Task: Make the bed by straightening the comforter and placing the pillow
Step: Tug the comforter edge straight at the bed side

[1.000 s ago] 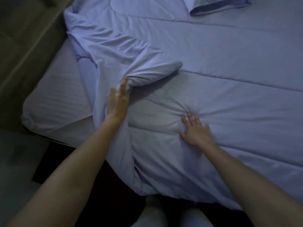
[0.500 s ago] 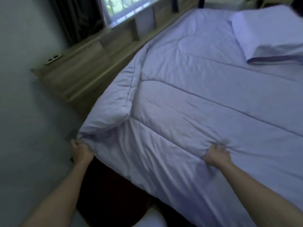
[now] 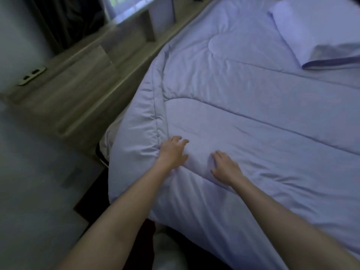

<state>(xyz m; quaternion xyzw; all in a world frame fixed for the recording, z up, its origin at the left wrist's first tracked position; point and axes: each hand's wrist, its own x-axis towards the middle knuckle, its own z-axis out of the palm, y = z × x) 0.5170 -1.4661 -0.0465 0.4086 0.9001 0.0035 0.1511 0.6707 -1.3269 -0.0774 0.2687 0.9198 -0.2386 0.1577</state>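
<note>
Comforter lies flat under both hands' fingers.

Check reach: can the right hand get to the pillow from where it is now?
Probably not without a step or lean: the right hand rests flat on the comforter near the foot corner; the pillow lies far up the bed, nothing between.

Pillow cut off by the frame's edge at 2 o'clock, its far end out of sight; comforter running off the edge at 3 and 5 o'clock, mattress beneath hidden but for a sliver at 9 o'clock; palms of left hand and right hand hidden against the fabric; both forearms cropped at 6 o'clock; headboard shelf smeared with blur; small plate at 10 o'clock too blurred to identify; window cropped at 12 o'clock.
</note>
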